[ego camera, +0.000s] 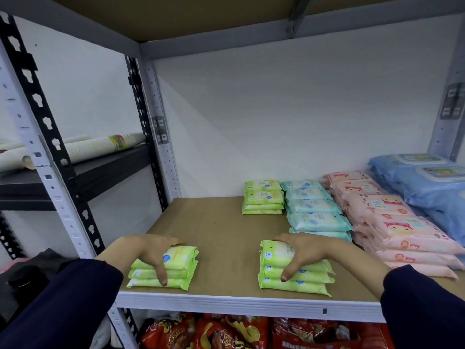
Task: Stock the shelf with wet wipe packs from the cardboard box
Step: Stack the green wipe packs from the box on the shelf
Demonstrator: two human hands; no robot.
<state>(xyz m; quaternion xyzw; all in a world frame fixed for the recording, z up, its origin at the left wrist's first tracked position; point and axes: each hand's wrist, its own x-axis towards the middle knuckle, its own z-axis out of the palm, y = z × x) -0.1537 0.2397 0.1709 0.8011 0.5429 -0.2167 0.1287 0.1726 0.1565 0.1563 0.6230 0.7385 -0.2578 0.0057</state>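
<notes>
While green packs [181,270] sit on the brown shelf [221,235], left hand [147,249] and right hand [305,250] clasp them

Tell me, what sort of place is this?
Likely a shop stockroom: slotted metal rack, wet wipe packs in colour-sorted rows, red snack bags below. The left hand grips the left green stack, the right hand the right green stack.

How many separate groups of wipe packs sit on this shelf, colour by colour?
Green groups: 3 (front left stack under the left hand, front right stack under the right hand, back group)
Teal group: 1
Pink group: 1
Blue group: 1
Total: 6
</notes>
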